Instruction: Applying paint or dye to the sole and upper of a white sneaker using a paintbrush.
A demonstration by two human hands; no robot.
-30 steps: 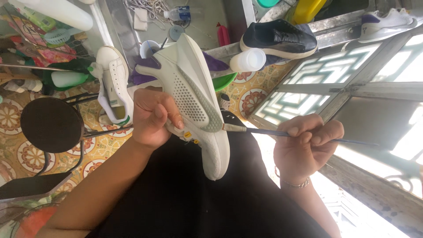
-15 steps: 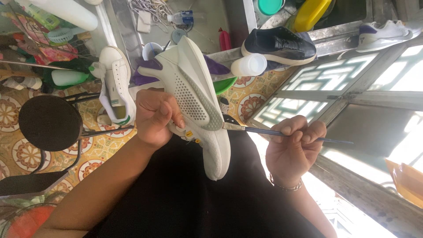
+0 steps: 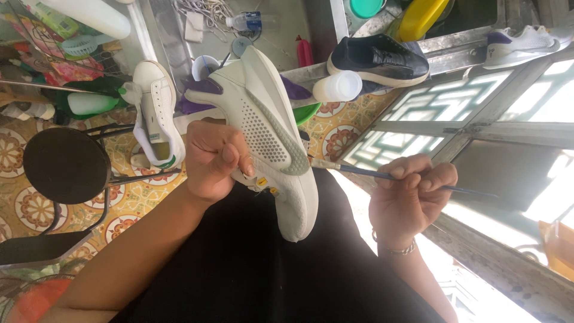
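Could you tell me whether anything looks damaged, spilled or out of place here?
Nothing stands out. The left hand holds a white sneaker sole-outward, the right hand holds a thin brush against its edge. No spill or damage shows.

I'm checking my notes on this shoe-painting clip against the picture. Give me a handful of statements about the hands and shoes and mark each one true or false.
1. The left hand grips the white perforated sneaker. True.
2. The right hand holds a pair of scissors. False: it holds a thin dark-handled paintbrush.
3. The brush tip points toward the sneaker's sole edge. True.
4. The dark navy shoe lies in the person's lap. False: it rests on a ledge beyond the hands.
5. A second white low-top shoe sits to the side of the left hand. True.
6. The round black stool carries a shoe. False: nothing lies on its seat.
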